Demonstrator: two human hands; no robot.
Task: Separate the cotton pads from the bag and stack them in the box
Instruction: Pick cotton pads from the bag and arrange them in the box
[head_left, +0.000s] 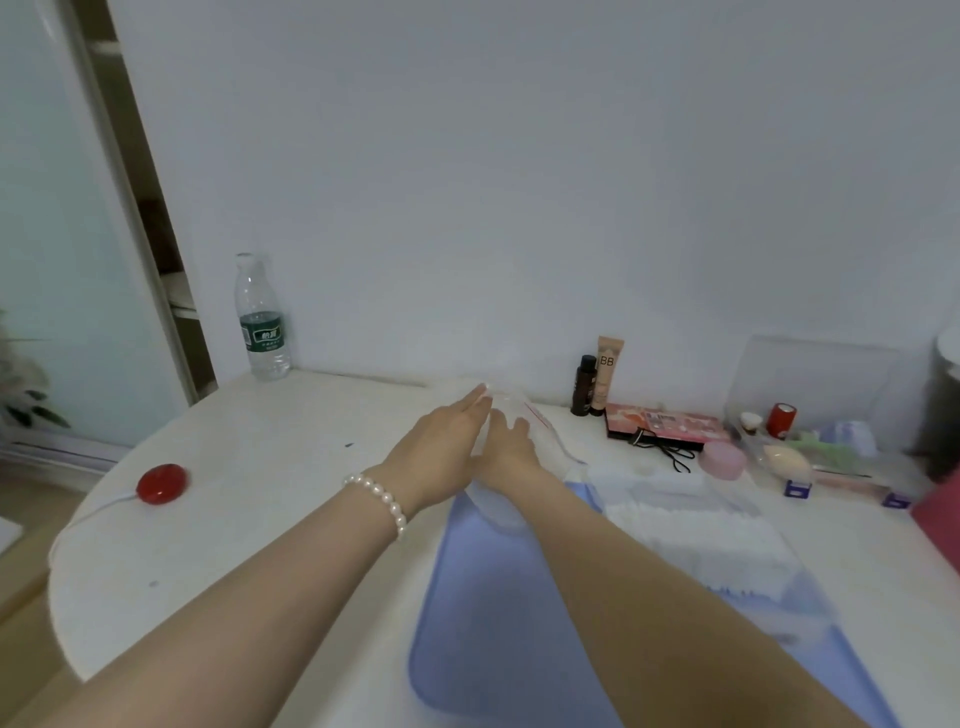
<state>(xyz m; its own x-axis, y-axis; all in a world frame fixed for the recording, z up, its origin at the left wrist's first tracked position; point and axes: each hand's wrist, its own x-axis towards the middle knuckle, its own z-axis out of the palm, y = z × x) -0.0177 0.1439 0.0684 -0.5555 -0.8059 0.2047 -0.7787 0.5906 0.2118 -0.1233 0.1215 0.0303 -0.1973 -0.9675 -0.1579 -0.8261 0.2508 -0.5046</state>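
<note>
left: bare table (270, 467), only button (161, 483) and bottle (261, 317)
right: box (717, 535), cosmetics (670, 423) crowd passage

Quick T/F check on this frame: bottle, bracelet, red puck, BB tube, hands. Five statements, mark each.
1. The water bottle stands upright at the far left of the table, by the wall. True.
2. The pearl bracelet is on the right wrist. False: it is on the left wrist.
3. The red round device lies on the blue mat. False: it lies on the bare table, left of the mat.
4. The BB tube stands beside a small dark bottle. True.
5. Both hands are at the clear plastic bag, left hand and right hand side by side. True.
</note>
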